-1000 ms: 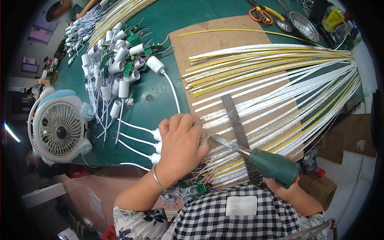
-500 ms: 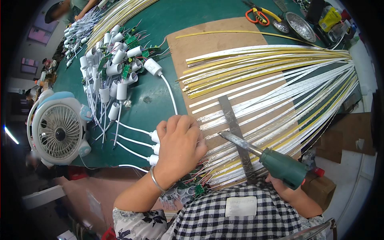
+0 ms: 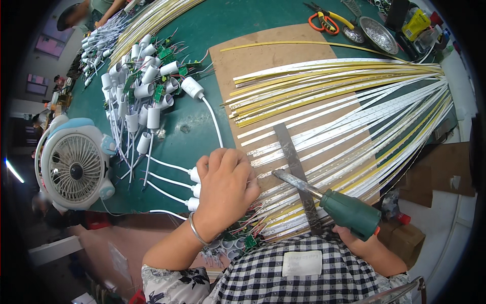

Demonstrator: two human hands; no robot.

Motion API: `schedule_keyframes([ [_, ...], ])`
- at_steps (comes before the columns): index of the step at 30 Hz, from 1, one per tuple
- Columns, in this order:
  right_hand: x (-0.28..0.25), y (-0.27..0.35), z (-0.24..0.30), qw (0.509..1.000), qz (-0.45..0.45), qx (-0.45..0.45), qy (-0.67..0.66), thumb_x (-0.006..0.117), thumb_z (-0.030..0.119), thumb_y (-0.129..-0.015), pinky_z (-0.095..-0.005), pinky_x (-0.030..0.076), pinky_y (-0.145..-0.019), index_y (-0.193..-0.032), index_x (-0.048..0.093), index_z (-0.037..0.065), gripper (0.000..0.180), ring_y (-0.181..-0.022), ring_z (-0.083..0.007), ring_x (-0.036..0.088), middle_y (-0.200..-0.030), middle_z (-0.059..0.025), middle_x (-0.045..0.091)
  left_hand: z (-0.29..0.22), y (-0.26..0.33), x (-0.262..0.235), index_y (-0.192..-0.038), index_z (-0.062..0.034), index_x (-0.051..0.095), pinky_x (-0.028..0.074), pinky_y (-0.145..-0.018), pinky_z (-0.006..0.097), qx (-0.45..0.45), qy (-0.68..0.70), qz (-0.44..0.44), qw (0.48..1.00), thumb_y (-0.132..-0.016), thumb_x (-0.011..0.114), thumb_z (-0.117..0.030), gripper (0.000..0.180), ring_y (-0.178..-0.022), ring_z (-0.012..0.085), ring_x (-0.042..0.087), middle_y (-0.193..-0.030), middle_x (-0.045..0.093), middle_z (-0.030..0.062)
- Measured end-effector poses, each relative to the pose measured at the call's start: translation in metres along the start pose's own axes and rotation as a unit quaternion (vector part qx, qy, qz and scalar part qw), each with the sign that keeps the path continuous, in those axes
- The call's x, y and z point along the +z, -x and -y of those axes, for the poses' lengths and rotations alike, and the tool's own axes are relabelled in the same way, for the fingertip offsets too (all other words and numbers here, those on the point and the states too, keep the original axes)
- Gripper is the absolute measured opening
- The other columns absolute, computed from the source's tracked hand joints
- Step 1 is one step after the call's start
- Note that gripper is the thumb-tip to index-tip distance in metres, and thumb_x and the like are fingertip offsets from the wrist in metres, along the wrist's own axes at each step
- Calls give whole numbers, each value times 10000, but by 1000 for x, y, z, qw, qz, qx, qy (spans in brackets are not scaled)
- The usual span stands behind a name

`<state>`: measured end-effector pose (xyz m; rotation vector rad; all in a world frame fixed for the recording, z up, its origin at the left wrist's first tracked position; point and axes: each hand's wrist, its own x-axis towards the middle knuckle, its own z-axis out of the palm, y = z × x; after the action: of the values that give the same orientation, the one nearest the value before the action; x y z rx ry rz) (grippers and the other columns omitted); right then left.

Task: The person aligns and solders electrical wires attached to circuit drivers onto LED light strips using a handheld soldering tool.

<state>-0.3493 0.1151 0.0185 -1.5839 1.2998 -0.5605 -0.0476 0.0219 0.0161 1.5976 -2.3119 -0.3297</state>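
Note:
My left hand [image 3: 226, 185], with a bracelet at the wrist, is curled with its fingers closed near the left ends of the LED strips [image 3: 283, 187]. What it pinches is hidden beneath the fingers. White cylindrical lamp bases [image 3: 194, 190] with white cords stick out to its left. At the lower right, my right hand [image 3: 357, 240] is closed on a green soldering gun [image 3: 350, 214], its fingers partly hidden by the gun and the checked cloth. The gun's metal tip points left, over the strips, short of my left hand. A dark flat metal bar [image 3: 298, 177] lies across the strips.
White lamp housings with green circuit boards [image 3: 147, 86] are heaped at the left of the green table [image 3: 190, 124]. A fan [image 3: 76, 169] stands at the left edge. Pliers [image 3: 324, 23] and a metal dish [image 3: 378, 35] lie at the far right. Another person [image 3: 96, 12] sits far left.
The soldering gun and my right hand have shifted slightly left, the tip coming a little nearer to me. My left hand keeps its closed pose with hardly any movement.

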Motion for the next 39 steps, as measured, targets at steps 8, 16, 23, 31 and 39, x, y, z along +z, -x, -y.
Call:
schedule_keyframes([
  [8,2,-1,2,995,-48,45,-75,709,106,-808,-410,476,-904,-1135,652,-2,349,-1051,-312,593,-1120,-154,639,0,0,1,-768,-108,590,307,-919,435,2,4,-1,1000,-674,701,-101,146,-1056,275,484,-997,555,44],
  [16,0,-1,2,998,-34,30,-46,710,115,-809,-410,478,-898,-1134,649,-6,352,-1050,-314,593,-1137,-164,635,0,-4,-1,-786,-115,606,300,-921,437,12,7,-4,1000,-674,703,-99,149,-1045,264,492,-993,562,30],
  [23,0,0,5,994,-38,66,-76,715,106,-801,-403,475,-911,-1146,646,-9,370,-1058,-311,588,-1157,-169,625,2,-4,-1,-737,-116,602,300,-919,432,9,22,4,1000,-662,692,-90,120,-1035,256,501,-983,574,18],
  [31,4,3,-2,995,-40,61,-63,720,112,-801,-399,483,-902,-1123,659,-2,347,-1048,-309,592,-1152,-156,638,2,-4,0,-714,-117,605,304,-915,432,12,16,-1,1000,-644,693,-88,117,-1039,251,503,-984,575,14],
  [39,1,-11,10,1000,1,-1,-22,715,135,-806,-406,500,-884,-1058,684,22,278,-1015,-315,636,-1088,-144,674,3,-3,1,-705,-125,605,305,-912,430,14,18,-9,1000,-640,699,-89,120,-1042,248,500,-989,573,6],
])
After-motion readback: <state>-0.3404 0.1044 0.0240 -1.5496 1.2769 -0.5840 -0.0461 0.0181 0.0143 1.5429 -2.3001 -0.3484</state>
